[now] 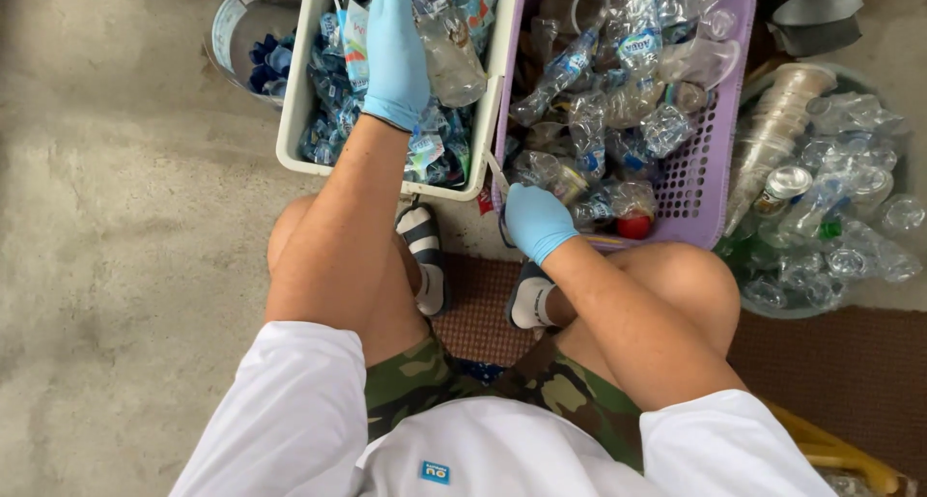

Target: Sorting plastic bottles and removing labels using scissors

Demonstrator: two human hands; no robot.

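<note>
Both hands wear thin, light blue disposable gloves: left hand [394, 48], right hand [537, 222]. Each glove ends at the wrist in a rolled cuff; the forearms are bare. The upper body wears a white shirt [483, 449] with short sleeves and a small blue rectangular patch on the chest. The shorts [570, 396] carry a green-and-brown camouflage pattern. The shoes [425, 255] are dark with white stripes, worn over white socks.

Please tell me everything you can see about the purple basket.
The purple basket looks like plastic, with walls perforated by small holes. It rests on the floor, upright, beside the white bin, and its top edge leaves the picture. It is filled with crushed clear plastic bottles, one with a red cap. The right hand, in a blue glove, rests at its near corner.
</note>
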